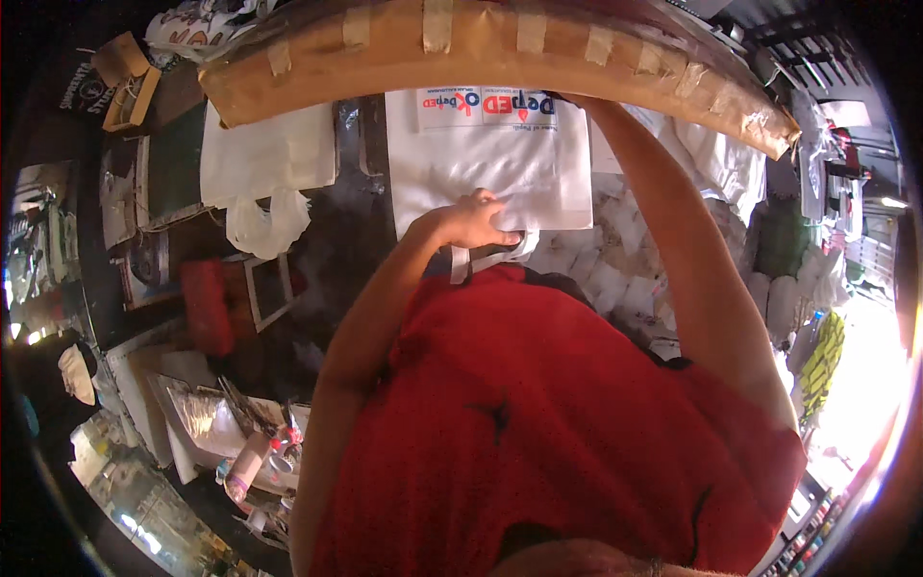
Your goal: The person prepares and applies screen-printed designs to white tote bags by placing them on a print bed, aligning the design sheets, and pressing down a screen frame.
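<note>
A white bag [433, 163] with red and blue print lies flat before me, its print facing upside down. At its near edge my left hand [473, 221] is closed, fingers curled on the top and thumb at the edge. Pale straps [505, 253] hang just below that hand. My right arm reaches far to the bag's back right corner. Only a sliver of my right hand [575, 98] shows there; its fingers are hidden under a long brown bar [385, 48] covered in tape strips.
White sheets [269, 154] and a crumpled plastic bag [269, 223] lie to the left. White folded bundles [615, 264] are on the right. A small wooden box [133, 101] stands at the far left. Tools and containers [252, 462] crowd the lower left.
</note>
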`<action>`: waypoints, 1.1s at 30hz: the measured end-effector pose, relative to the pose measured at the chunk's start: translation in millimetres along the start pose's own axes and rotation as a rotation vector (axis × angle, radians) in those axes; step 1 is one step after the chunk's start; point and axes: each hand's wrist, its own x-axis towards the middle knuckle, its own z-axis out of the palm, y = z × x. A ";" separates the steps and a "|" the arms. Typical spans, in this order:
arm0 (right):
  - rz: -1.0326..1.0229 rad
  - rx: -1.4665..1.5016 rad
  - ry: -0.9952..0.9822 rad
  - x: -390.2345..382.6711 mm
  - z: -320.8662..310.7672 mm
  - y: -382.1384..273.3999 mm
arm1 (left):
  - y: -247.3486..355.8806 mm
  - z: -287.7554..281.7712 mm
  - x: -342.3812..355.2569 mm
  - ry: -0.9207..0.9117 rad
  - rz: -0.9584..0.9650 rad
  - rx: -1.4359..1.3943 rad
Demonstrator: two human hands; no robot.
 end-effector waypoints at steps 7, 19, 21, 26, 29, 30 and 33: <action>0.053 -0.123 0.100 -26.1 0.3 -33.7 | 2.1 -1.8 -6.8 0.045 -0.019 -0.004; 0.245 0.163 -0.042 -32.6 48.0 -121.1 | -5.5 23.6 -2.1 0.284 -0.053 0.038; 0.184 0.103 0.039 -45.4 17.1 -80.8 | -4.7 22.5 -9.5 0.395 -0.157 0.064; 0.183 -0.085 0.134 -53.3 -4.2 -73.3 | -11.7 36.2 -31.5 0.589 -0.275 0.225; 0.040 -0.019 -0.050 -37.9 36.8 -139.7 | -31.4 60.9 -28.4 0.725 -0.267 0.250; -0.076 -0.014 -0.014 -26.1 62.8 -151.2 | -32.1 62.9 -27.8 0.747 -0.247 0.249; -0.186 -0.069 0.156 31.8 86.7 -160.4 | -30.3 61.0 -32.3 0.765 -0.212 0.216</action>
